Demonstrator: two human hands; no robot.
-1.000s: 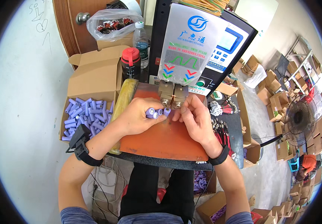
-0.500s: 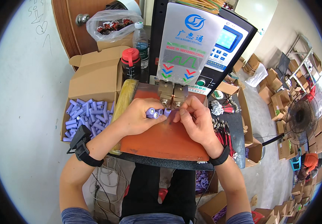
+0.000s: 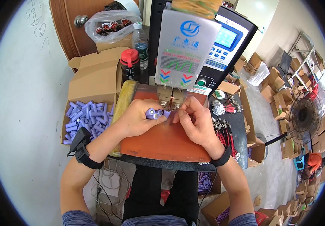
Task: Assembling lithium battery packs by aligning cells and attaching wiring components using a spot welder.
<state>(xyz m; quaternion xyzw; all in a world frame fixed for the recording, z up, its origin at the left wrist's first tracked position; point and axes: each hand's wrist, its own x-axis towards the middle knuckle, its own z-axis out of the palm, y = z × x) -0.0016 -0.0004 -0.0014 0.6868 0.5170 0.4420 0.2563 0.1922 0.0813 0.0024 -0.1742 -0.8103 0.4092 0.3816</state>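
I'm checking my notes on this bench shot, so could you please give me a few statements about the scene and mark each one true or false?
1. The left hand holds small purple cylinders in front of the machine's copper head. True.
2. The cardboard box of loose purple cylinders sits on the person's right. False: it is on the left.
3. The right hand rests far from the cylinders, on the fan. False: its fingers meet the left hand at the cylinders.
4. A dark bottle with a red cap stands behind the orange work plate. True.
5. Both wrists carry black bands. True.
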